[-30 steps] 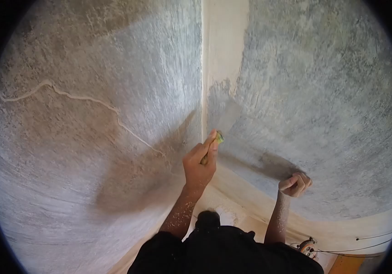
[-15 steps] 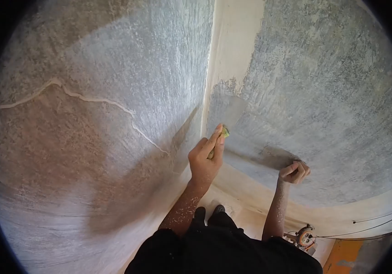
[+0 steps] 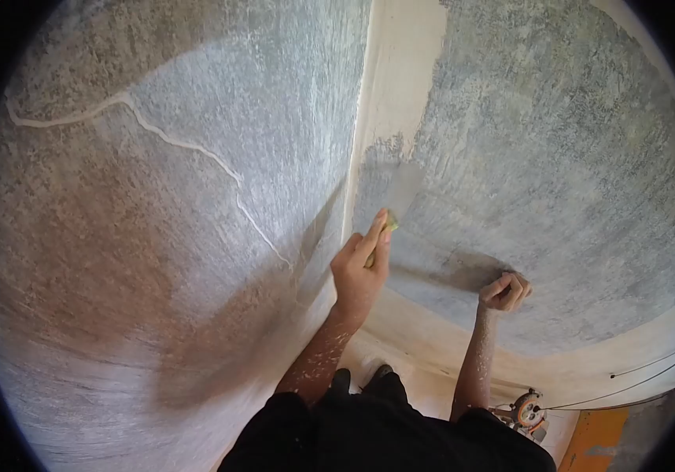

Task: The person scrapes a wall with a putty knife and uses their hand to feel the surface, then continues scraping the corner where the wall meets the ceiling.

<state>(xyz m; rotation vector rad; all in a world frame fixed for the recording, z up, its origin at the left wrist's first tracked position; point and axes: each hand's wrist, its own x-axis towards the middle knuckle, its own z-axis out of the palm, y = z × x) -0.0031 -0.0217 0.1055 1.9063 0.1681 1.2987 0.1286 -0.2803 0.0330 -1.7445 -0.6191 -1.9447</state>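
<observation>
My left hand (image 3: pixel 359 267) is closed around the yellow-green handle of a putty knife (image 3: pixel 407 186). The grey blade points up and lies against the right-hand wall (image 3: pixel 558 157), close to the corner, its outline hard to separate from the grey surface. Just above the blade is the ragged lower edge of a cream filler strip (image 3: pixel 400 71), which runs up beside the corner. Lower and to the right, my right hand (image 3: pixel 505 292) forms a fist by the same wall. Its curled fingers hide whatever they may hold. Pale specks cover both forearms.
A cream line of filled crack (image 3: pixel 184 143) crosses the left wall (image 3: pixel 117 220). Down at the right stands a machine with a round orange part (image 3: pixel 528 410), near hanging cables (image 3: pixel 636 394) and an orange panel (image 3: pixel 585 440). My dark shoes (image 3: pixel 383 371) show on the floor.
My left hand and the putty knife have shifted slightly up and to the right. My right hand stays almost in place. The view has turned a little, moving the crack line.
</observation>
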